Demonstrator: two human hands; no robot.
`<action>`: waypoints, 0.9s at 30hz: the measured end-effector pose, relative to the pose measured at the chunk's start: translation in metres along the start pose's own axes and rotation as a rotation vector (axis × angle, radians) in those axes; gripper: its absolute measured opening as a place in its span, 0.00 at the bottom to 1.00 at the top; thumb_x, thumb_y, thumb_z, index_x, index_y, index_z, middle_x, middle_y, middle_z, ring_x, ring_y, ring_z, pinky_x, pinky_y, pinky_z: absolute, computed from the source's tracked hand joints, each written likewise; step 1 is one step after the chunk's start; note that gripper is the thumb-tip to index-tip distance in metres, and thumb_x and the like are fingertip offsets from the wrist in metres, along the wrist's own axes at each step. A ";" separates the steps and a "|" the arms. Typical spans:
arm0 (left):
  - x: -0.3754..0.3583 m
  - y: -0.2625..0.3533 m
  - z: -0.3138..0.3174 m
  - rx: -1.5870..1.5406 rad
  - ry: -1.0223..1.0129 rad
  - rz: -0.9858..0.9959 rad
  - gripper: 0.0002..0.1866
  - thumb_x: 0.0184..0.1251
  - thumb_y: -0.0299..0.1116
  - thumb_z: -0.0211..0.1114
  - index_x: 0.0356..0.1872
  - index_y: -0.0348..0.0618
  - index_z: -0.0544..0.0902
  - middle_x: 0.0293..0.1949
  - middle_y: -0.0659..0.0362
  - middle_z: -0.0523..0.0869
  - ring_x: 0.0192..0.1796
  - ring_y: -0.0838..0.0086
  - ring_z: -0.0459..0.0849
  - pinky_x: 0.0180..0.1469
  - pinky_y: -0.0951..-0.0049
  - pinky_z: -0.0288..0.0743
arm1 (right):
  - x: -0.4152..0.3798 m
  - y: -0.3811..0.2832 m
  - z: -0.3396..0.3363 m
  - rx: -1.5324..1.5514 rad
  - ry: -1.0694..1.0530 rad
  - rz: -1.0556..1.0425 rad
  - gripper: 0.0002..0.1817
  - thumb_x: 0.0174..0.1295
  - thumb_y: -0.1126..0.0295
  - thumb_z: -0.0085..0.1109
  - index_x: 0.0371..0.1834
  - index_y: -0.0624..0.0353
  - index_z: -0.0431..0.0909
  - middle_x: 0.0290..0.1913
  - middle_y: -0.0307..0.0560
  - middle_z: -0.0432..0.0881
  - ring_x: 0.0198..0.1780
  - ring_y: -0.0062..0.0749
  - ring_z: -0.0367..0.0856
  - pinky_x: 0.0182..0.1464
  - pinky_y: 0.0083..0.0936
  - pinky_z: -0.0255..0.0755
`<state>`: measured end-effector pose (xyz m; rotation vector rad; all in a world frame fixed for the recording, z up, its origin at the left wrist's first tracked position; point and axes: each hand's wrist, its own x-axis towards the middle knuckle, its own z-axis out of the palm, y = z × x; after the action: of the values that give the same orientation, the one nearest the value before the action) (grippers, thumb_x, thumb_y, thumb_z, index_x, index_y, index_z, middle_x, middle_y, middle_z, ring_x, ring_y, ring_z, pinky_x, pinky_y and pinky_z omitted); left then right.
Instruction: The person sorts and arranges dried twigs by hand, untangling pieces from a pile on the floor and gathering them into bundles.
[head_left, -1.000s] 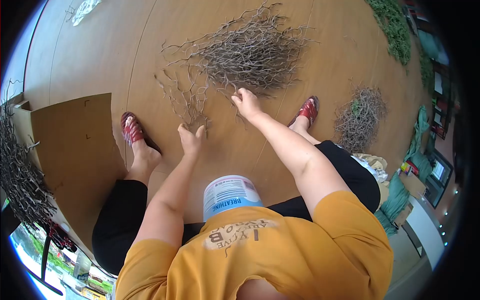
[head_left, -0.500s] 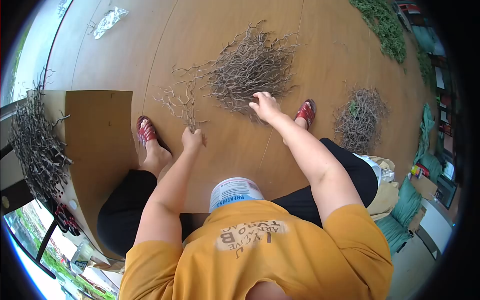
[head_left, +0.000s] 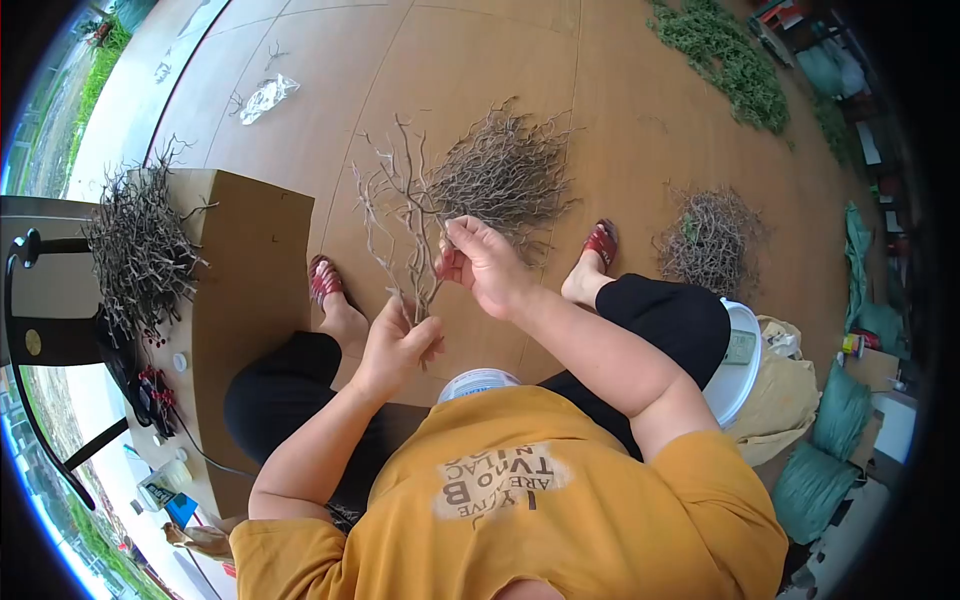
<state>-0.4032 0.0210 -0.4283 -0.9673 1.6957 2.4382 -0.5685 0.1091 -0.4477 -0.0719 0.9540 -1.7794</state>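
A small bunch of curly brown twigs stands upright in front of me, its stems gripped low in my left hand. At the bunch's right side, my right hand has its thumb and fingers pinched on a twig of it. Beyond both hands, a large heap of similar twigs lies on the brown floor. Another, smaller twig pile rests farther right.
At the left, a cardboard box stands beside a dark twig bundle. Green foliage lies at the upper right, a plastic wrapper at the upper left. A white tub with a scale is by my right knee.
My right hand has moved from the large heap back to the bunch and closed at its side. My left hand has raised the bunch and brought it nearer the middle. The view has shifted.
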 end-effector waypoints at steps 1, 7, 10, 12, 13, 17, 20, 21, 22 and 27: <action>-0.002 0.003 0.006 0.010 0.006 0.015 0.11 0.68 0.31 0.61 0.43 0.39 0.69 0.27 0.61 0.78 0.24 0.81 0.77 0.24 0.81 0.70 | -0.013 -0.011 0.012 0.077 0.042 0.030 0.11 0.71 0.57 0.47 0.39 0.53 0.69 0.34 0.37 0.74 0.38 0.24 0.76 0.47 0.29 0.73; -0.005 0.018 0.033 0.060 0.021 0.149 0.11 0.70 0.36 0.59 0.40 0.42 0.68 0.22 0.65 0.73 0.20 0.82 0.72 0.22 0.81 0.67 | -0.047 -0.034 0.007 0.189 -0.102 -0.079 0.07 0.69 0.64 0.47 0.41 0.54 0.70 0.33 0.36 0.75 0.37 0.24 0.75 0.46 0.29 0.71; -0.008 0.029 0.041 0.179 -0.077 0.190 0.12 0.70 0.37 0.59 0.40 0.41 0.68 0.20 0.65 0.73 0.19 0.83 0.73 0.21 0.81 0.67 | -0.063 -0.058 0.010 0.158 -0.192 -0.057 0.07 0.64 0.70 0.46 0.42 0.57 0.71 0.31 0.37 0.74 0.33 0.23 0.74 0.44 0.26 0.72; -0.016 0.043 0.046 0.345 -0.128 0.186 0.13 0.70 0.38 0.59 0.39 0.41 0.68 0.19 0.65 0.74 0.19 0.84 0.74 0.21 0.82 0.67 | -0.066 -0.069 0.005 -0.030 -0.191 -0.051 0.09 0.62 0.70 0.46 0.44 0.57 0.73 0.31 0.36 0.74 0.31 0.22 0.73 0.42 0.26 0.73; -0.016 0.043 0.047 0.437 -0.135 0.217 0.14 0.68 0.38 0.62 0.39 0.38 0.69 0.17 0.61 0.76 0.18 0.79 0.76 0.21 0.79 0.69 | -0.068 -0.072 0.006 -0.096 -0.081 -0.043 0.12 0.64 0.70 0.51 0.50 0.58 0.75 0.31 0.36 0.76 0.27 0.18 0.72 0.37 0.22 0.74; -0.008 0.038 0.045 0.871 -0.123 0.469 0.16 0.66 0.38 0.62 0.36 0.36 0.68 0.19 0.49 0.79 0.20 0.60 0.80 0.25 0.64 0.74 | -0.067 -0.062 0.009 -0.243 -0.032 -0.173 0.17 0.64 0.66 0.60 0.55 0.57 0.76 0.29 0.31 0.77 0.25 0.10 0.71 0.28 0.10 0.71; -0.005 0.040 0.044 1.205 -0.133 0.399 0.16 0.66 0.40 0.60 0.34 0.36 0.67 0.21 0.43 0.80 0.25 0.49 0.81 0.28 0.54 0.74 | -0.061 -0.057 0.015 -0.179 -0.016 -0.122 0.12 0.65 0.66 0.59 0.49 0.55 0.78 0.28 0.29 0.76 0.24 0.08 0.70 0.24 0.10 0.70; -0.005 0.042 0.046 1.242 -0.151 0.346 0.17 0.66 0.40 0.59 0.33 0.36 0.66 0.23 0.42 0.80 0.27 0.47 0.81 0.29 0.52 0.73 | -0.058 -0.054 0.017 -0.256 0.047 -0.126 0.10 0.66 0.65 0.57 0.47 0.55 0.78 0.28 0.29 0.75 0.24 0.08 0.69 0.23 0.10 0.70; -0.005 0.042 0.047 1.276 -0.167 0.293 0.17 0.66 0.41 0.59 0.32 0.37 0.66 0.24 0.41 0.81 0.29 0.46 0.81 0.29 0.50 0.72 | -0.054 -0.052 0.018 -0.336 0.108 -0.128 0.09 0.66 0.65 0.56 0.45 0.55 0.77 0.27 0.28 0.74 0.23 0.07 0.69 0.22 0.09 0.69; 0.011 0.023 0.044 0.735 -0.124 0.211 0.17 0.65 0.39 0.62 0.37 0.36 0.68 0.22 0.53 0.81 0.26 0.68 0.82 0.27 0.65 0.73 | -0.054 -0.037 0.005 -0.372 0.085 -0.261 0.08 0.70 0.62 0.50 0.38 0.53 0.73 0.29 0.30 0.72 0.28 0.11 0.70 0.30 0.14 0.71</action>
<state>-0.4410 0.0452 -0.4045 -0.5416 2.4456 1.6470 -0.5713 0.1548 -0.4005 -0.3740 1.3798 -1.8283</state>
